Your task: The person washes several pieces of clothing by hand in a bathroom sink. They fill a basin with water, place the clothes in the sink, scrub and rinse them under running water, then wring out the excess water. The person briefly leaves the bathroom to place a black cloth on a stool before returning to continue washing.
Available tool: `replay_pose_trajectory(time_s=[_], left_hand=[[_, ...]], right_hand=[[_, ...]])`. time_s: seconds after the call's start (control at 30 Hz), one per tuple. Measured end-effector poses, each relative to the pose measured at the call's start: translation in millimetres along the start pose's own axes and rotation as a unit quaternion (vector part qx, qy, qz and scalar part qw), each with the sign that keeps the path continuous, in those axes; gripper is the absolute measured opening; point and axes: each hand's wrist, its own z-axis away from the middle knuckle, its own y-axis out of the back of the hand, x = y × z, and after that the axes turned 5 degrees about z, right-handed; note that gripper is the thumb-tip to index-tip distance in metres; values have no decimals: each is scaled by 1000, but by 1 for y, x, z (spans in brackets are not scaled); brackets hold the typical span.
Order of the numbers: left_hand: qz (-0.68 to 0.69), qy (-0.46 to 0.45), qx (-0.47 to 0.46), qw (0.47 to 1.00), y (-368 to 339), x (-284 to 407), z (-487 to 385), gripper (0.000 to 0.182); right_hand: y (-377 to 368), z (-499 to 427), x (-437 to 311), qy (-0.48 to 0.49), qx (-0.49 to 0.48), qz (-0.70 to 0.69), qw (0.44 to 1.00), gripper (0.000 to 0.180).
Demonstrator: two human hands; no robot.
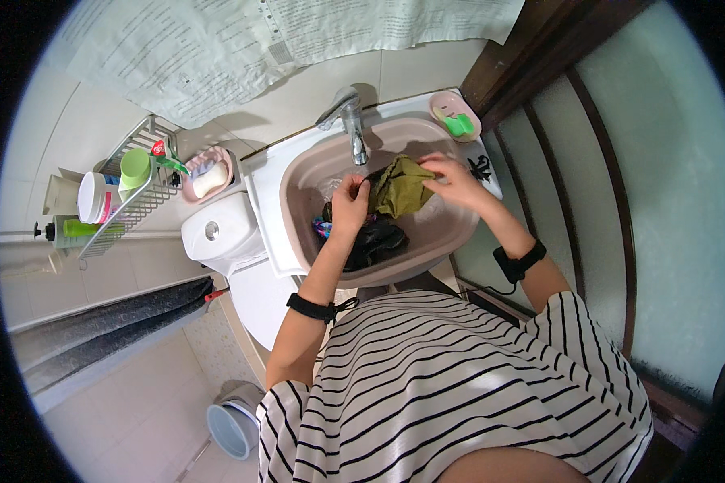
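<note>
An olive-green cloth item (403, 190) with a dark edge is stretched between my hands, over a pinkish plastic basin (447, 232) in the sink. My left hand (350, 200) pinches its dark edge at the left. At its right side, the fingers of my right hand (453, 178) grip the fabric. Wet dark cloth (377, 241) lies in the lower left of the basin, partly behind my left wrist. Beside it shows a small patch of multicoloured cloth (322, 227). The chrome faucet (355, 136) reaches over the basin just beyond the cloth.
A pink soap dish (450, 102) holds a green item at the back right corner, near a black hair clip (479, 168). Left are a toilet (223, 232), another soap dish (202, 154) with white soap, and a wire rack (148, 196) of bottles. A frosted glass door (670, 181) stands right.
</note>
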Motion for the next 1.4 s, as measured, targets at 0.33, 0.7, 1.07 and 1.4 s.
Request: replay_pose_trajectory(time_s=[0.33, 0.7, 1.07, 1.4], left_hand=[[-148, -229, -121, 954, -58, 68, 57, 15], [96, 167, -12, 981, -9, 18, 30, 40], [527, 263, -84, 804, 7, 30, 27, 43], [528, 187, -205, 802, 9, 51, 29, 38]], right_hand=[[-44, 2, -13, -295, 30, -455, 840, 28], [9, 3, -30, -134, -3, -665, 735, 25], [0, -1, -1, -241, 31, -425, 872, 28], [-31, 5, -14, -99, -100, -135, 981, 22]])
